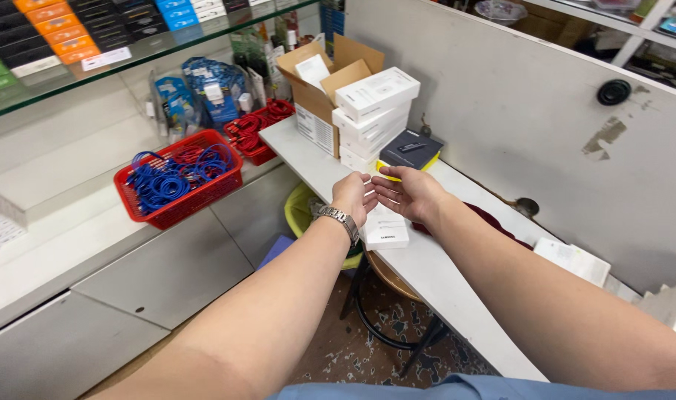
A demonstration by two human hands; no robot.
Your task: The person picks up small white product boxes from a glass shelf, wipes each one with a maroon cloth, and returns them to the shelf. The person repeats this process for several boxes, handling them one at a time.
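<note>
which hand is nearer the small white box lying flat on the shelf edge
Left. The left hand hovers right over the small white box; the right hand is just beyond it, farther along the white shelf.

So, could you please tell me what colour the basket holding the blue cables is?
Red: the basket of blue cables shows plainly in the head view.

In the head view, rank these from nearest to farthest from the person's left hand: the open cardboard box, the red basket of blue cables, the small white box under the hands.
1. Small white box, just below the left hand.
2. Open cardboard box, farther along the counter, behind.
3. Red basket of blue cables, far left on the shelf.
</note>
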